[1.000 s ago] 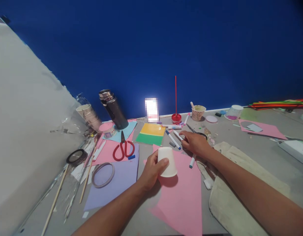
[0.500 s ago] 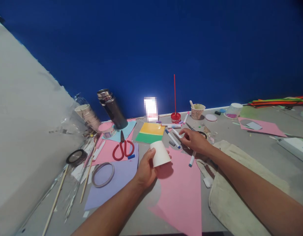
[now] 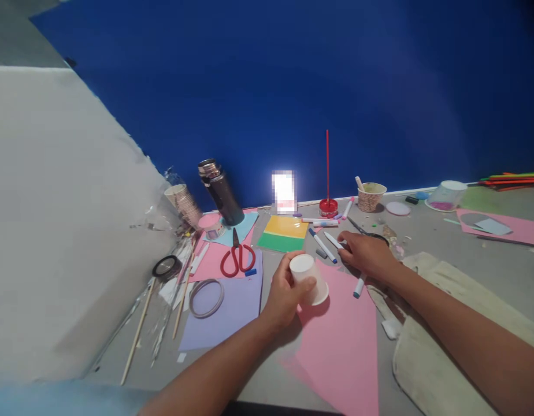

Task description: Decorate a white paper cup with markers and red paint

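My left hand (image 3: 284, 292) is wrapped round a white paper cup (image 3: 308, 279), held upside down and tilted over a pink paper sheet (image 3: 342, 341). My right hand (image 3: 366, 254) rests palm down among several white markers (image 3: 323, 245), its fingers curled over one of them near a blue-tipped marker (image 3: 359, 286). What lies under its palm is hidden.
Red scissors (image 3: 237, 260), a tape ring (image 3: 206, 298) on lilac paper, a black tape roll (image 3: 166, 267), a dark flask (image 3: 221, 192), stacked cups (image 3: 184, 203), a yellow-green card (image 3: 284, 233), a red stick stand (image 3: 328, 205), a speckled cup (image 3: 371, 196) and a cloth bag (image 3: 458, 323) lie around.
The view has shifted, so everything sits further right. My left hand has tipped the cup from lifted sideways back down onto the pink paper. My right hand stays on the markers.
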`<state>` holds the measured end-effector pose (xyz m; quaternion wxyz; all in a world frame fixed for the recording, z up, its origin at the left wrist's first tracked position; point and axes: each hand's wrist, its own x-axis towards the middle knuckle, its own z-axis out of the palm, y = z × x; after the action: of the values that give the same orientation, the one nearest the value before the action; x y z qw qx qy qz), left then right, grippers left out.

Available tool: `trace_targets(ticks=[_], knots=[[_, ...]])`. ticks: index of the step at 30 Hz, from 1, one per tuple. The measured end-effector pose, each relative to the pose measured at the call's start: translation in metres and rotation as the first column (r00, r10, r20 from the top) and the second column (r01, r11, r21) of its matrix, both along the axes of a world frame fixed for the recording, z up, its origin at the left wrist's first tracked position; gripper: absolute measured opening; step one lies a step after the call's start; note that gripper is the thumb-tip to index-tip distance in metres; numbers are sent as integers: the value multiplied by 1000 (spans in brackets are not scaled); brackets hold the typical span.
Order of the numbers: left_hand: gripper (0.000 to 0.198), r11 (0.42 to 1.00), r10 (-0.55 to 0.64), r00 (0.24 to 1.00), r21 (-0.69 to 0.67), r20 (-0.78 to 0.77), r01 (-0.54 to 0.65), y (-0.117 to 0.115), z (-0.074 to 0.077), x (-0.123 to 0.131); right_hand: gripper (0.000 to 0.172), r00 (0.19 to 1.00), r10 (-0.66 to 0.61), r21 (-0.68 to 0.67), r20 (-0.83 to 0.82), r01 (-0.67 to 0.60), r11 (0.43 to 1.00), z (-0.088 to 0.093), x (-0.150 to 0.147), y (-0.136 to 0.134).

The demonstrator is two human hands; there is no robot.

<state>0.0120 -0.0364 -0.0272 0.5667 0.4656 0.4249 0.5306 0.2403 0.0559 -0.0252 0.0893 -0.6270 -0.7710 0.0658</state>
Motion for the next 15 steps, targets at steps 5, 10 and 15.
trace_targets(ticks=[5, 10, 15], knots=[[51, 996, 59, 996, 77, -62, -54, -4, 7, 3, 26, 999, 8, -14, 40, -7, 1000, 1, -2, -2], [41, 992, 68, 989, 112, -128, -53, -5, 8, 3, 30, 998, -13, 2, 56, 13, 1000, 2, -2, -3], [43, 985, 102, 972, 159, -213, -68, -7, 9, 3, 28, 998, -25, 44, 63, 22, 999, 8, -8, 1]])
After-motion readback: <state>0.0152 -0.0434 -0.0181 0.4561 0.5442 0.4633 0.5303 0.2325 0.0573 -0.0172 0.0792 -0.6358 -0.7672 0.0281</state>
